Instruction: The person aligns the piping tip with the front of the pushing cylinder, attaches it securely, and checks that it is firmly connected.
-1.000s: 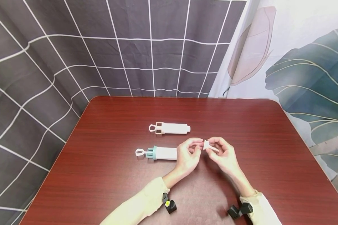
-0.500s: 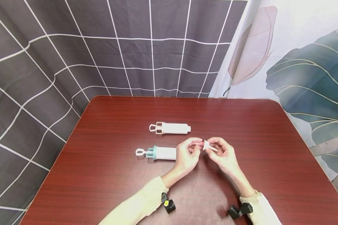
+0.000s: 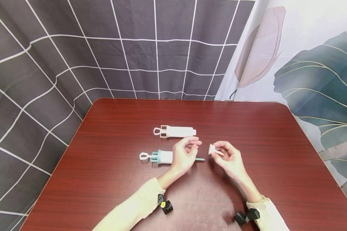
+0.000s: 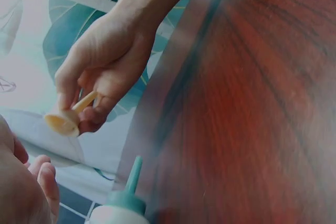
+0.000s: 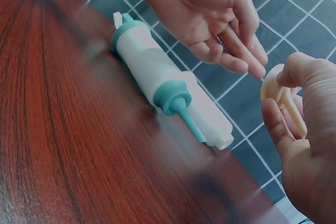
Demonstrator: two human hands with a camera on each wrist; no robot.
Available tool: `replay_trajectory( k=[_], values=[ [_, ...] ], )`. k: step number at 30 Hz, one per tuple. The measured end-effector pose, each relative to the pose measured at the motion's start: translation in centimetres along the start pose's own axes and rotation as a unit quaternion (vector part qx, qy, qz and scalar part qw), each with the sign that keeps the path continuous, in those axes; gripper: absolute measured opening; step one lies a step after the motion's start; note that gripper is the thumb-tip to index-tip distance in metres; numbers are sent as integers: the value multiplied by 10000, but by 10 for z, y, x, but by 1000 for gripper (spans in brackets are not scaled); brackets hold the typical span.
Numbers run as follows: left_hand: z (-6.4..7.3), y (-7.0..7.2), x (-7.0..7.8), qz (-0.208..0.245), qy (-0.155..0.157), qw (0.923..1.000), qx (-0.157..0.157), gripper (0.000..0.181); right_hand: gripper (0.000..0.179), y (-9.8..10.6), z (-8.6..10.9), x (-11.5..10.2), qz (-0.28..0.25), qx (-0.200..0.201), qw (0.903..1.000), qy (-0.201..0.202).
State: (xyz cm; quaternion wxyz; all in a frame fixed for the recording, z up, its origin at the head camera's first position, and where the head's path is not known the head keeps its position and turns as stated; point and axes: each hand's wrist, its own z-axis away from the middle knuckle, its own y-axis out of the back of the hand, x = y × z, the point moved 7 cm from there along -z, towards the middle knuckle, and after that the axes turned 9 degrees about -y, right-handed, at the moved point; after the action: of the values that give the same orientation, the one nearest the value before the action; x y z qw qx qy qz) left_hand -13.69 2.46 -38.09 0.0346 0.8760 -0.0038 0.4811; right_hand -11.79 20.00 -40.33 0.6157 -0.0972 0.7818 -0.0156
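Note:
A small cream nozzle, funnel-shaped with a thin spout (image 3: 212,149), is pinched between the thumb and fingers of my right hand (image 3: 229,158). Its wide end faces left, toward my left hand (image 3: 185,154), which holds nothing. The left fingers are loosely bent, apart from the nozzle. In the head view this hand overlaps a white icing syringe with teal ends (image 3: 165,157) lying on the table. The right wrist view shows that syringe's barrel (image 5: 149,61) and its long teal tip (image 5: 190,121). In the left wrist view, the nozzle's hollow wide end (image 4: 62,124) shows.
A second white syringe (image 3: 180,132) with a cream collar and loop handle lies behind the teal one, without a long tip. Both rest on the red-brown table (image 3: 118,199). A grey gridded curtain (image 3: 136,54) and a leaf-patterned curtain (image 3: 321,80) hang behind it.
My left hand has drawn back to the left, away from the nozzle, uncovering the teal syringe's tip. The right hand stays in place with the nozzle.

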Motion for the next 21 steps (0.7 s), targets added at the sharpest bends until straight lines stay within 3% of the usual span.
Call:
replay_trajectory(
  k=[8, 14, 21],
  values=[
    [-9, 19, -5, -494, 236, 9982, -232, 30, 30, -1, 0, 0, -46, -13, 10000, 27],
    [-21, 37, -11, -1086, 353, 9926, -423, 31, 31, -1, 0, 1, -19, -3, 10000, 43],
    [-36, 55, -9, -1264, 150, 9903, -564, 28, 31, -2, 0, 1, -4, 22, 10000, 21]
  ],
)
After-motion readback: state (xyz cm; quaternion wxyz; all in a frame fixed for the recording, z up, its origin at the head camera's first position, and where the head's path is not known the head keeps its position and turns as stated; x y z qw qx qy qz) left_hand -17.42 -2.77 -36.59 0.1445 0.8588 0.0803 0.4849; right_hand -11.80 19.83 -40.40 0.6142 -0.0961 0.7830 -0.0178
